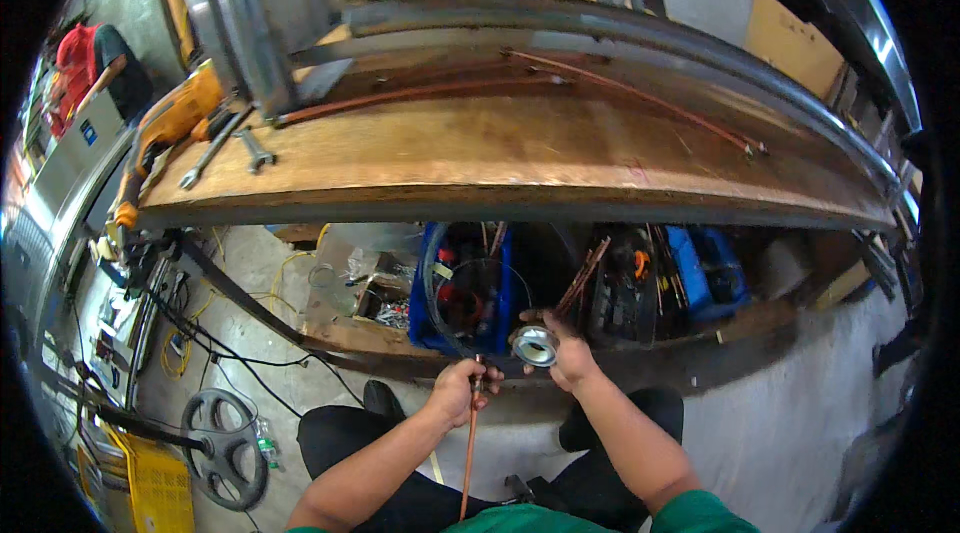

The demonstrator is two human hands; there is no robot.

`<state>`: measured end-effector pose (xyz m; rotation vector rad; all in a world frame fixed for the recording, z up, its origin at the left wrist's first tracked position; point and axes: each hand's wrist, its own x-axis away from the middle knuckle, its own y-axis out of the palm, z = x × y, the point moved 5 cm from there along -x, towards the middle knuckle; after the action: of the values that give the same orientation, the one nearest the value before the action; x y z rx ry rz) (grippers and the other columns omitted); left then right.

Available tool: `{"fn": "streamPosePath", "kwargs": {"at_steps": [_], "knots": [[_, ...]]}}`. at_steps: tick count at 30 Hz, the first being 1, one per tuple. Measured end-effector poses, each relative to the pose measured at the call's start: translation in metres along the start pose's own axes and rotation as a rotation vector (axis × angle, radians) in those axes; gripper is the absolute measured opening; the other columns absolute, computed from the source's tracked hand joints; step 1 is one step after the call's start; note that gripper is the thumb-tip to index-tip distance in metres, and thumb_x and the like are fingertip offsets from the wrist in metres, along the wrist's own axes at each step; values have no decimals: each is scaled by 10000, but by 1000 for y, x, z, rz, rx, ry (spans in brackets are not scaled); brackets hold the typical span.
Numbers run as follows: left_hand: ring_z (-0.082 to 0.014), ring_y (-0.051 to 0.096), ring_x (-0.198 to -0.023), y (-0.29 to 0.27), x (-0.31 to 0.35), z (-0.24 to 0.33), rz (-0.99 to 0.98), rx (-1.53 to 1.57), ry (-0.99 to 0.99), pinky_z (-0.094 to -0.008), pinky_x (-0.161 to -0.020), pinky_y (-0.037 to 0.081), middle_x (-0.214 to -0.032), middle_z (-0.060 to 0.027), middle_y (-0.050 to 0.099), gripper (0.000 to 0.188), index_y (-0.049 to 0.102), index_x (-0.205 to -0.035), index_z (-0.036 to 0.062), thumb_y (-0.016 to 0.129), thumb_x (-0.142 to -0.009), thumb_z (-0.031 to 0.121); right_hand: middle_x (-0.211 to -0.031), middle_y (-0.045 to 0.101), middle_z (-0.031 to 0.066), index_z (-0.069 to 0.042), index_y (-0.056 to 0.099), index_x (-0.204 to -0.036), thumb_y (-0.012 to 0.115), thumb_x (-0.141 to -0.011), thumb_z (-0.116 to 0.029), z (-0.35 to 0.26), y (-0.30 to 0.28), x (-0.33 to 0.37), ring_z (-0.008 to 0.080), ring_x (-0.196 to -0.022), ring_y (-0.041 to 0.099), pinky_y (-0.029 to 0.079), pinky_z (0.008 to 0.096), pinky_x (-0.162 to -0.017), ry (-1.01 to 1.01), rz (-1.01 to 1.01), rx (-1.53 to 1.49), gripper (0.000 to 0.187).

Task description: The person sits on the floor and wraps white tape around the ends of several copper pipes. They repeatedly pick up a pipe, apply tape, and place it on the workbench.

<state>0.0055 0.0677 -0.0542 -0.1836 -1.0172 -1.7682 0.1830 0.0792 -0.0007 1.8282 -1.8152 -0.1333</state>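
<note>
My left hand (462,388) grips a thin copper tube (469,453) near its upper end; the tube runs down toward my lap. Just to its right, my right hand (565,353) holds a round silver metal tool (535,345) with a hollow centre, close to the tube's top end. Both hands are below the front edge of a wooden workbench (480,158), above a blue crate (465,293) of cables on the floor.
On the bench lie long copper tubes (640,98), two wrenches (225,155) and an orange power drill (165,128). Under it stand tool boxes (705,268) and clutter. A metal wheel (225,443) and cables lie at lower left. A person in red (95,68) stands far left.
</note>
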Motion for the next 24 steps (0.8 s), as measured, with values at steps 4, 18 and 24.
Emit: {"fn": "streamPosePath", "kwargs": {"at_steps": [4, 18, 24], "knots": [[-193, 630, -739, 15, -6, -42, -29, -271, -154, -277, -493, 433, -946, -130, 667, 333, 615, -903, 28, 479, -958, 327, -1079, 661, 183, -38, 479, -1236, 467, -998, -457, -19, 0, 3, 277, -947, 650, 527, 378, -656, -117, -324, -199, 482], [-81, 526, -632, 51, 17, 52, 6, -478, 358, -253, -553, 434, -736, -11, 569, 135, 570, -992, 59, 586, -934, 180, -1054, 648, 97, 5, 641, -1129, 350, -951, -689, -30, -19, 14, 239, -986, 594, 432, 339, -932, -450, -128, 506, 774], [-139, 499, -641, 82, 31, 60, 79, -844, 656, -307, -613, 442, -692, -71, 571, 317, 568, -952, 3, 714, -861, 269, -1038, 647, 125, -1, 642, -1083, 375, -998, -577, -25, -5, 20, 258, -953, 602, 458, 360, -885, -527, -43, 675, 641]]}}
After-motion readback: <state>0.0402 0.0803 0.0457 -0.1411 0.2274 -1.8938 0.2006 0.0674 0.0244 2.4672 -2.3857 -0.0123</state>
